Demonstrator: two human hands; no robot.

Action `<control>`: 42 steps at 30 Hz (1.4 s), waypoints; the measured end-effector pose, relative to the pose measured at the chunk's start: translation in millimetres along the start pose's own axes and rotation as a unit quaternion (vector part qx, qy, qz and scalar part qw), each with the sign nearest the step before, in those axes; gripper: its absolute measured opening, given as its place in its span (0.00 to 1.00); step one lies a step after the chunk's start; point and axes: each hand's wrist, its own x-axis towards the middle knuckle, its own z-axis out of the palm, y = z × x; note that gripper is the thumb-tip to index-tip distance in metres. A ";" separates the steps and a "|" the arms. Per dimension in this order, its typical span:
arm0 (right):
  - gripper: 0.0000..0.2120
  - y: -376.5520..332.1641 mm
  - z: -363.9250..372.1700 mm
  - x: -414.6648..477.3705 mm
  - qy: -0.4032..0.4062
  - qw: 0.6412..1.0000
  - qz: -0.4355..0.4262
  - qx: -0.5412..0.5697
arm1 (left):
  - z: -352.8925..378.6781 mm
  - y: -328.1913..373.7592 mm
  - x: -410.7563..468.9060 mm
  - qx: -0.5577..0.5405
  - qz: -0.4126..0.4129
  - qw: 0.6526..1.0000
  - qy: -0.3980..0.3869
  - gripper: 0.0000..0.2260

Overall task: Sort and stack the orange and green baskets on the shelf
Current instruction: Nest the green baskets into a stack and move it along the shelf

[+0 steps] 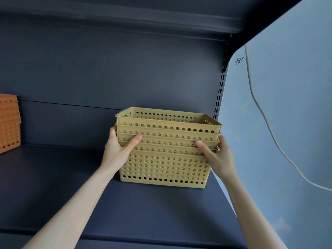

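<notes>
— Dark blue-grey metal is all around you: the shelf [161, 212] is a flat matt board, with a plain back panel behind it and another board overhead. What do you see at its right end?

— A slotted upright [219, 94] runs up that edge. Past it is a pale wall [287, 87] with a thin cord [260, 108] hanging down it in a curve and some handwritten digits near the top.

— And what are you holding?

— Your left hand [118, 150] and right hand [216, 156] are clamped on the two ends of a stack of green baskets [166, 150], thumbs pressed on the front face. The stack stands on the shelf near its right end, just beside the upright.

— What are they like?

— Rectangular, yellowish-green plastic, walls pierced with rows of round holes, rims nested one inside the other. Far to your left, well apart, a stack of orange baskets [9, 123] of the same perforated kind stands at the frame's edge, partly cut off.
</notes>
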 end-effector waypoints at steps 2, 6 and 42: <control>0.14 2.6 1.5 2.6 0.002 1.000 0.001 -0.001 | 2.5 -1.4 3.5 0.010 0.001 1.000 -0.004 0.25; 0.15 6.6 7.1 9.2 0.009 1.000 0.006 0.002 | 7.2 -4.2 10.9 0.025 -0.001 1.000 -0.005 0.22; 0.13 -121.5 73.8 -107.5 -0.038 0.951 -0.184 -0.246 | -148.7 66.1 -84.3 0.379 0.200 0.903 -0.016 0.12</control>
